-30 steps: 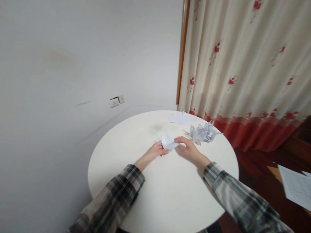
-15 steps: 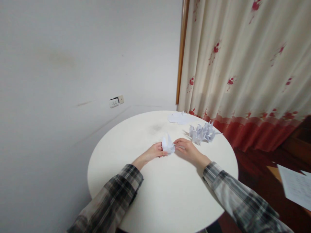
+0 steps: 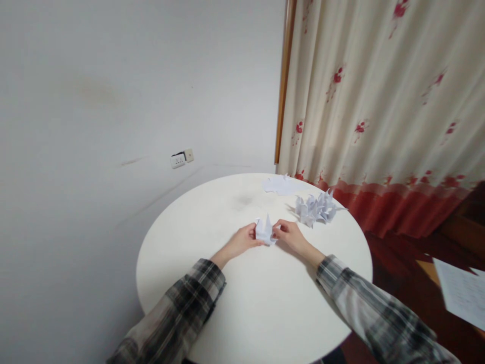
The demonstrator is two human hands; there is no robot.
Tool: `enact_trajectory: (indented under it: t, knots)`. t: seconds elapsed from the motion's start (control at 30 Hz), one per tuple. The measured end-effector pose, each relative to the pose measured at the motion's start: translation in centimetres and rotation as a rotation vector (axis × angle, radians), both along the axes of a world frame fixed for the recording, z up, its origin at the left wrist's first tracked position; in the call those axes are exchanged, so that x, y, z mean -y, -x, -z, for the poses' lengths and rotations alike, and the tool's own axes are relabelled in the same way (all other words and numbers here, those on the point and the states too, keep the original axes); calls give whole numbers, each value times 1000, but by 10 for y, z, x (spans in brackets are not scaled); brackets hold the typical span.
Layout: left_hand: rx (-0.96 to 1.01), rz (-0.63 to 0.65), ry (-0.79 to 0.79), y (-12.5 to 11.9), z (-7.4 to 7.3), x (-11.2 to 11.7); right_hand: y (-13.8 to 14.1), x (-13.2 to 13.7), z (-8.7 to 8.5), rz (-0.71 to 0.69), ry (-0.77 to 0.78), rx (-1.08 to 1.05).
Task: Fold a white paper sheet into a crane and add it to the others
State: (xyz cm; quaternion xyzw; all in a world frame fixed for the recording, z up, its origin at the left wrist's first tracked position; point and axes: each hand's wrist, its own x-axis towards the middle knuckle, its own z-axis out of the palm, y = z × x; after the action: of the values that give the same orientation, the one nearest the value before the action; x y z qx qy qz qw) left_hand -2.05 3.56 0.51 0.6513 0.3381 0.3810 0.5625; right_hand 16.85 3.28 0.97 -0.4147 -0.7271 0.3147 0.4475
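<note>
Between my two hands, above the middle of the white round table (image 3: 242, 298), is a folded white paper crane (image 3: 264, 232) with one point sticking up. My left hand (image 3: 242, 240) grips its left side, the thumb in front and the fingers curled behind. At the right side of the crane, my right hand (image 3: 290, 235) pinches the folded paper between thumb and fingertips. The fingers partly cover the crane's edges.
A cluster of several folded paper cranes (image 3: 316, 208) stands at the table's right rear. Flat white paper (image 3: 282, 185) lies at the far edge. Behind are a wall with a socket (image 3: 178, 161) and a patterned curtain (image 3: 364, 101). Written sheets (image 3: 460, 290) lie at the lower right.
The paper crane has shifted slightly right and toward me, and has turned a little. My left hand moved with it; my right fingers now pinch its right side more closely.
</note>
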Motion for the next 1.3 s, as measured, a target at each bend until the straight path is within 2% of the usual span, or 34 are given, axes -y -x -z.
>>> enact_trajectory:
  t: [0.17,0.27,0.37,0.43,0.53,0.67,0.8,0.87,0.93,1.07,1.3]
  knots:
    - [-94,-133,-68,0,7,-2,6,-5,3,12,233,-252]
    - [-106,-157,-96,0,8,-3,8,-4,2,-38,407,-374]
    - [-51,-144,-76,-1,7,-4,8,-2,-2,-113,467,-387]
    - [20,-122,-39,-3,5,-5,6,-2,-4,-134,410,-355]
    - [88,-82,19,-3,0,-5,0,-5,-4,-74,235,-317]
    - [39,-67,76,0,-7,-2,-10,-9,-6,27,-36,-264]
    - [-17,-30,77,5,-10,1,-14,-4,-11,-23,-277,-129]
    - [-27,-12,70,5,-11,2,-13,-1,-12,-27,-300,-100]
    - [-36,-12,64,5,-11,2,-12,0,-11,-15,-257,-99]
    - [-40,-76,55,4,-11,1,-10,1,-10,-26,-176,-149]
    - [2,-117,53,3,-5,-4,-6,1,-7,-45,-167,-115]
